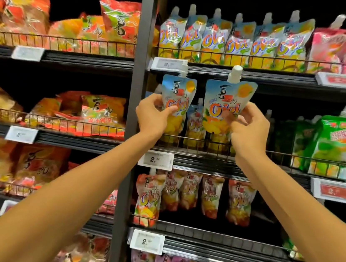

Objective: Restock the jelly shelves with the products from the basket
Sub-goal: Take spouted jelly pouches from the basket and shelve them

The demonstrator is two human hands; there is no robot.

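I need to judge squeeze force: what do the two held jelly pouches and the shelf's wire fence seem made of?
Left jelly pouch and right jelly pouch: likely glossy flexible plastic film; glare and creases show. Spout cap: white, seemingly rigid plastic. Wire fence: thin bars, probably metal, dull dark finish.

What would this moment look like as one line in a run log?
step: restock | left hand: holds left pouch | right hand: holds right pouch | place: before middle shelf
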